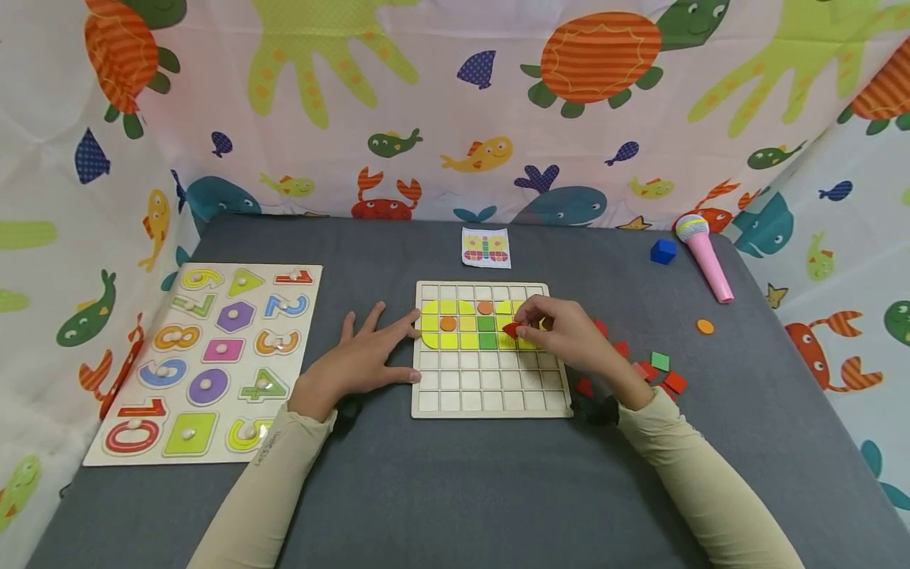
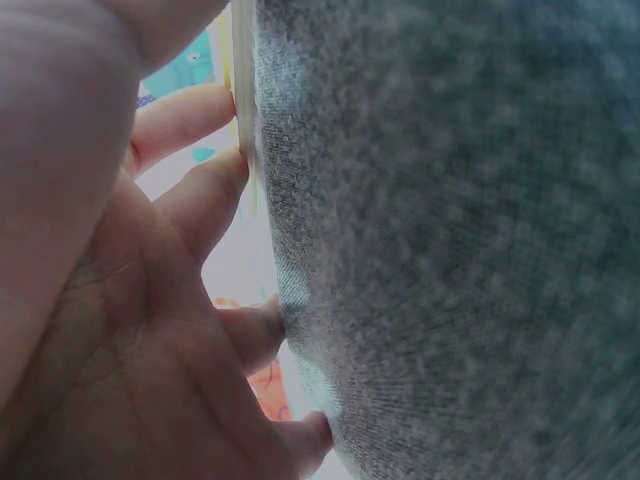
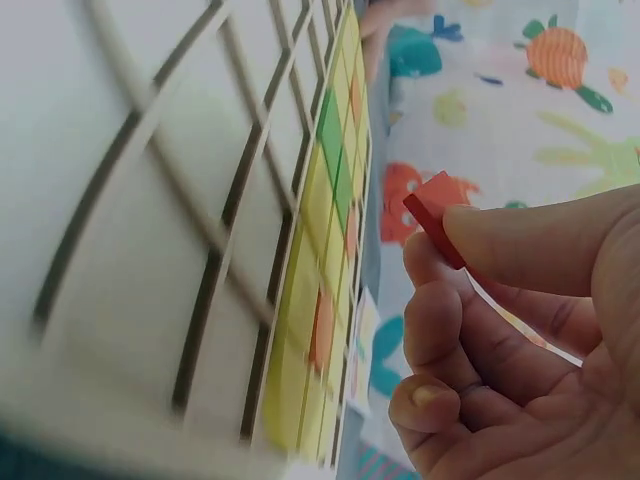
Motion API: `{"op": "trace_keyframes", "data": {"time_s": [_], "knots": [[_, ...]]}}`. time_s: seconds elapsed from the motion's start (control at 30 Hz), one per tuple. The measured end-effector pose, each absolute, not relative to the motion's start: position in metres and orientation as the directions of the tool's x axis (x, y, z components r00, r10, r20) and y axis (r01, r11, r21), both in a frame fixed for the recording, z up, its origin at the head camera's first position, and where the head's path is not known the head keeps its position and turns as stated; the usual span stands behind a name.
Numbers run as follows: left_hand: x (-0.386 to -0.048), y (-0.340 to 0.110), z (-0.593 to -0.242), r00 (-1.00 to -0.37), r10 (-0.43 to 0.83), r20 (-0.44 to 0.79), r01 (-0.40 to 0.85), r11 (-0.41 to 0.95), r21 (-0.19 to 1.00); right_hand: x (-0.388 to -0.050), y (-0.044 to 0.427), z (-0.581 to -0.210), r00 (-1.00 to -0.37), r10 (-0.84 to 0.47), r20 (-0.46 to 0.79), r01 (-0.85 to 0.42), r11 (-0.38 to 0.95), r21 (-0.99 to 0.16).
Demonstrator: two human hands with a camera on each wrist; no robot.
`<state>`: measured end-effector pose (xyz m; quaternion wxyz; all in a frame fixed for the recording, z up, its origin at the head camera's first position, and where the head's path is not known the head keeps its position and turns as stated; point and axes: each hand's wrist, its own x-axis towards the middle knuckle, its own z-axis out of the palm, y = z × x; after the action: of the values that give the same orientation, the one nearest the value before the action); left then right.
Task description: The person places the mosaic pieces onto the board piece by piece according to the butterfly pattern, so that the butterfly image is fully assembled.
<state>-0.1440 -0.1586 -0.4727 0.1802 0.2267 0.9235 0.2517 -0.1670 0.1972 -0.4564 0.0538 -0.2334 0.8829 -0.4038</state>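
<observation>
A wooden grid board (image 1: 451,381) lies in the middle of the table in the head view. Its upper rows carry yellow tiles (image 1: 448,307), green tiles (image 1: 486,332) and orange round pieces (image 1: 448,323); the lower rows show bare wood. With fingers spread, my left hand (image 1: 359,359) touches the board's left edge; in the left wrist view its fingertips (image 2: 240,165) meet the board's side. My right hand (image 1: 572,336) is over the board's right half. Between thumb and fingers it pinches a red tile (image 3: 434,228), tilted and held off the board in the right wrist view.
Loose red tiles (image 1: 675,382) and a green tile (image 1: 659,361) lie right of the board, partly behind my right arm. A pattern card (image 1: 486,248) lies beyond it. Further right are an orange disc (image 1: 705,326), a blue cube (image 1: 663,252) and a pink microphone (image 1: 708,265). A number puzzle (image 1: 159,387) lies left.
</observation>
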Motion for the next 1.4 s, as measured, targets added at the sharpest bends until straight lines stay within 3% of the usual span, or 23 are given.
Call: {"op": "trace_keyframes", "data": {"time_s": [0.53, 0.93, 1.4], "knots": [[-0.146, -0.158, -0.47, -0.832, 0.502, -0.235, 0.323, 0.783, 0.531, -0.171, 0.13, -0.456, -0.803, -0.588, 0.095, -0.45, 0.495, -0.743], [-0.145, -0.159, -0.473, -0.833, 0.507, -0.221, 0.331, 0.778, 0.534, -0.171, 0.095, -0.462, -0.709, -0.702, 0.07, -0.489, 0.417, -0.767], [-0.143, -0.161, -0.472, -0.834, 0.515, -0.197, 0.344, 0.765, 0.544, -0.168, 0.081, -0.468, -0.67, -0.742, 0.026, -0.546, 0.469, -0.694]]}}
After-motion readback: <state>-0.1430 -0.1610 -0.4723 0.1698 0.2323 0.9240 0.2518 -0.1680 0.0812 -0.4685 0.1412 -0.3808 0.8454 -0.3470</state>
